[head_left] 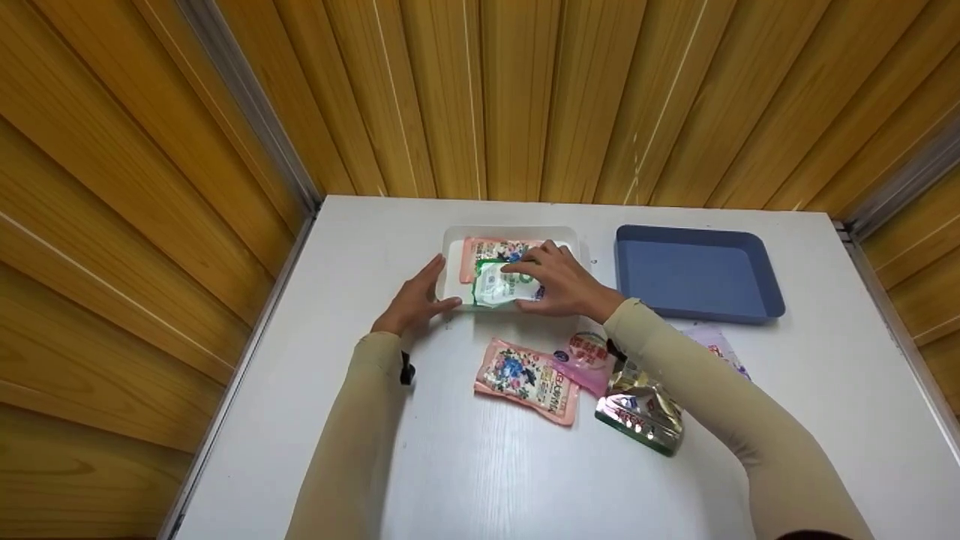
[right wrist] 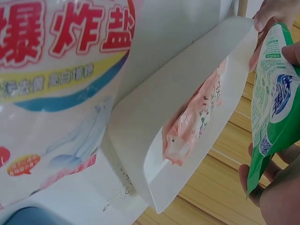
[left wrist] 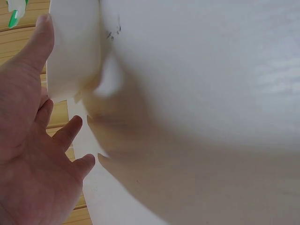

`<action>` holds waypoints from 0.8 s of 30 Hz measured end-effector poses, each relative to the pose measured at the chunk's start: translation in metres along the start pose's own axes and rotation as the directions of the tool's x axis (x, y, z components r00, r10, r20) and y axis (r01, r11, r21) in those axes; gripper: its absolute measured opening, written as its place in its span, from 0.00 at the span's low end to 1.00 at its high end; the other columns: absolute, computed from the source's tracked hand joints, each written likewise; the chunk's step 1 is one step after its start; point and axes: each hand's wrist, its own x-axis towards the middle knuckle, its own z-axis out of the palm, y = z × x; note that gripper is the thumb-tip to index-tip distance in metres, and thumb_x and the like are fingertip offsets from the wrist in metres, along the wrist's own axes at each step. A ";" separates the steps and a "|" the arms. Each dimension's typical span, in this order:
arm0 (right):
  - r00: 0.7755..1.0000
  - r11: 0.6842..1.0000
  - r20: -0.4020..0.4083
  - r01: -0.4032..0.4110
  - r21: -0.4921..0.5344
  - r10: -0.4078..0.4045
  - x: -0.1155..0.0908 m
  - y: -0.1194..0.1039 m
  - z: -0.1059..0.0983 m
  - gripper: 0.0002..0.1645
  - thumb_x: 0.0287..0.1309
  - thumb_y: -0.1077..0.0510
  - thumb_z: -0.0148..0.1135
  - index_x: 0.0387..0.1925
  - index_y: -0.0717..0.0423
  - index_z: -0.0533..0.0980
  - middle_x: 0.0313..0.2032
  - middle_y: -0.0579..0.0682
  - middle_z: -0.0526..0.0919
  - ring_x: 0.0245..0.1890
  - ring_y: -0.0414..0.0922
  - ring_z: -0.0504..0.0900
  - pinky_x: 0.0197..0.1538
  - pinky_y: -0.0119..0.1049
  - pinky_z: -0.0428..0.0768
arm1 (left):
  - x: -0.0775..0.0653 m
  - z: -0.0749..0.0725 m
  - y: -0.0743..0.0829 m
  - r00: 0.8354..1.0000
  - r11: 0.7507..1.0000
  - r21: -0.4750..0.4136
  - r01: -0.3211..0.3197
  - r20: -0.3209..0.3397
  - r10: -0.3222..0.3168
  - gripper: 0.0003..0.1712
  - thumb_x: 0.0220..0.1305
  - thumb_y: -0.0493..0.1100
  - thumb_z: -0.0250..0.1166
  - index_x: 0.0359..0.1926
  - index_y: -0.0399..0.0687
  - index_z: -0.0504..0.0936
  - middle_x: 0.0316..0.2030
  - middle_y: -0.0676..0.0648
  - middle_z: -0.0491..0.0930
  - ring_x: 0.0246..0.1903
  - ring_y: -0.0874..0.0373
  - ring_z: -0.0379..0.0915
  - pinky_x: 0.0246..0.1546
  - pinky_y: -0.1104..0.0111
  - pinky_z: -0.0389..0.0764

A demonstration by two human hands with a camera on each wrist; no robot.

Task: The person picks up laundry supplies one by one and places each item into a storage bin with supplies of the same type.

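A green-and-white packet (head_left: 495,285) is gripped in my right hand (head_left: 564,281), tilted above the white tray (head_left: 453,259). In the right wrist view the packet (right wrist: 274,84) has the thumb on one face and fingers behind its lower edge. Under it, a pink floral packet (right wrist: 190,122) lies inside the tray. My left hand (head_left: 412,300) rests at the tray's front left corner, thumb along the front wall. The left wrist view shows that hand (left wrist: 40,140) with its fingers spread apart beside the tray wall (left wrist: 72,51).
A blue tray (head_left: 697,274) stands at the back right. In front of the white tray lie another pink floral packet (head_left: 525,379), a pink pouch (head_left: 589,352) and a shiny gold pouch (head_left: 645,412). A purple packet (head_left: 716,345) is partly hidden by the right sleeve.
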 end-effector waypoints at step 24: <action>0.996 0.997 0.076 -0.043 -0.062 0.048 0.026 0.003 0.004 0.37 0.58 0.37 0.70 0.68 0.39 0.76 0.58 0.54 0.78 0.54 0.54 0.70 0.59 0.55 0.69 | -0.002 -0.001 0.003 0.999 0.999 0.021 -0.032 0.019 0.032 0.59 0.63 0.61 0.72 0.83 0.59 0.45 0.82 0.57 0.40 0.81 0.53 0.35 0.80 0.55 0.42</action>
